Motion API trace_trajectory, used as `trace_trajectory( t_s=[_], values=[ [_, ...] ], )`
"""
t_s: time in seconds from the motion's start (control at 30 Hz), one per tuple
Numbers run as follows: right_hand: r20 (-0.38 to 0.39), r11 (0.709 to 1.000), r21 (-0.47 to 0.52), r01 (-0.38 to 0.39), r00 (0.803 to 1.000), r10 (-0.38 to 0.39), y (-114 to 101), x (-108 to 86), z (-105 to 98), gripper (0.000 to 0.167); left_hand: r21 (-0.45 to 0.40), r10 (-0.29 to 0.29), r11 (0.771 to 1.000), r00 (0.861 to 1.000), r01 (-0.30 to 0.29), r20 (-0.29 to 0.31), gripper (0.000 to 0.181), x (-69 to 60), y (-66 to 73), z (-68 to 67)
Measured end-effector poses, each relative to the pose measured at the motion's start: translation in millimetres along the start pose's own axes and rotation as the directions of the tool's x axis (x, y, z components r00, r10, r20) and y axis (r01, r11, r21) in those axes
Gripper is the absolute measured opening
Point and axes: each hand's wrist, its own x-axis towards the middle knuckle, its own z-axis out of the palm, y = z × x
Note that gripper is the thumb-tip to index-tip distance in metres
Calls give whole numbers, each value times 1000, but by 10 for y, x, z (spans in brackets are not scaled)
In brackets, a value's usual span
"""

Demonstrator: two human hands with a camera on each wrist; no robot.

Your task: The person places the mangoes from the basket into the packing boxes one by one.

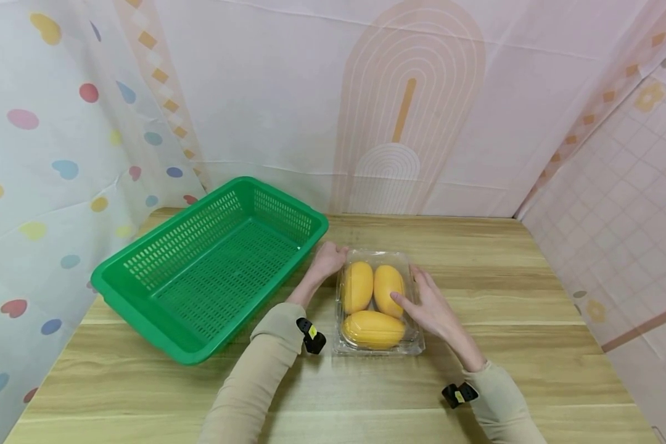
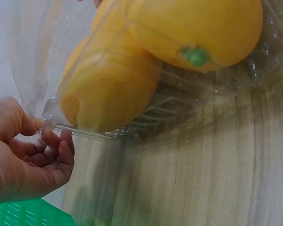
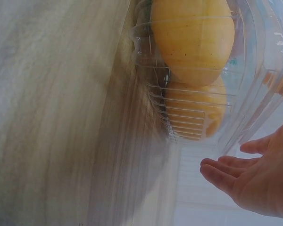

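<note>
A clear plastic clamshell box (image 1: 378, 352) lies on the table with three yellow mangoes inside. Two mangoes (image 1: 358, 287) stand side by side at the back, and one mango (image 1: 374, 328) lies crosswise in front. At the box's back left corner, my left hand (image 1: 327, 260) pinches the plastic rim between thumb and fingers, seen closely in the left wrist view (image 2: 33, 155). My right hand (image 1: 430, 303) is along the box's right side, fingers straight and thumb over the lid. In the right wrist view its fingers (image 3: 221, 174) extend beside the box wall; contact cannot be made out.
A green slotted plastic basket (image 1: 144, 324) stands to the left of the box, its right rim close to my left hand. The wooden table (image 1: 505, 277) extends to the right. Patterned cloth (image 1: 266, 92) hangs behind the table and at both sides.
</note>
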Motion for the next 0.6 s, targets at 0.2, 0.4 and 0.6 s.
trace_trajectory(
  t_s=[0.2, 0.4, 0.6],
  values=[
    [4, 1000, 0, 5, 1000, -5, -12, -1, -6, 85, -15, 32, 999, 998, -33, -55, 48, -16, -24, 34],
    [12, 1000, 3, 1, 1000, -1, -11, -4, -9, 85, -57, 9, 998, 998, -13, -62, 50, -15, -31, 42],
    [15, 1000, 6, -11, 1000, 11, -8, -6, -8, 85, -87, -10, 996, 1000, 7, -28, 49, -21, -39, 13]
  ],
)
